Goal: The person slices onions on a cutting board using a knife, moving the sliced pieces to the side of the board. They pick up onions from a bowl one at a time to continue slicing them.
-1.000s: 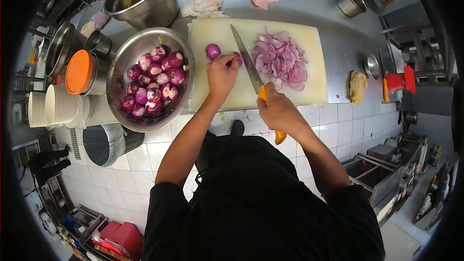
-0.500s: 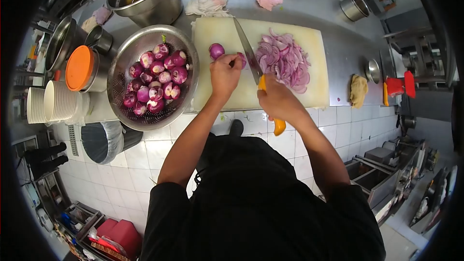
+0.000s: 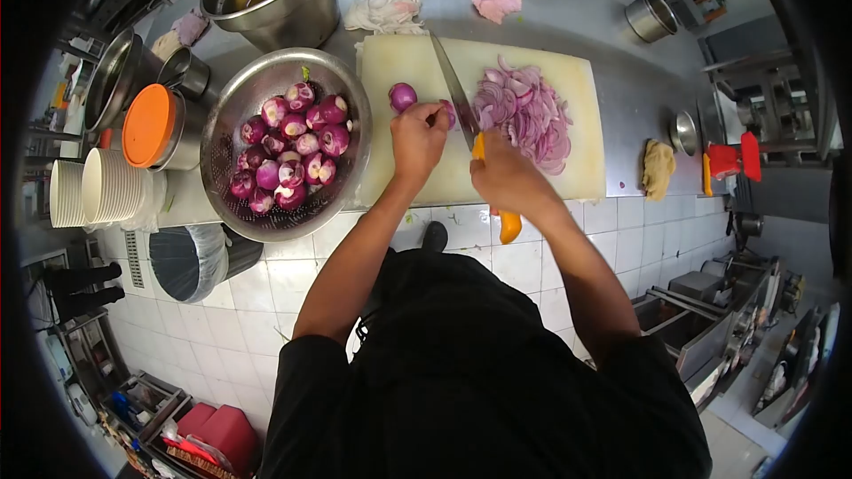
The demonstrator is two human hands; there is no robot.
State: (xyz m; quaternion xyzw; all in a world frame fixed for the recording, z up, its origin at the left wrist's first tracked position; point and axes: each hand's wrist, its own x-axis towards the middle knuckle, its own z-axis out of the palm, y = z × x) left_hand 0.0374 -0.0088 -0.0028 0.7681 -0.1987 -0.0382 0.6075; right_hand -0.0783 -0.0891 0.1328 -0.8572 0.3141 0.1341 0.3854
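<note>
Left hand pinching onion piece on cutting board; right hand clenched round orange-handled knife, blade against piece, sliced onion pile beside

Cutting board: bare at its far-left corner and near edge. Obstacles: sliced onion pile over the right half, onion half at centre-left, knife lying diagonally between. Colander (rim touching the board) closed the left side; steel counter lay open rightward.
</note>
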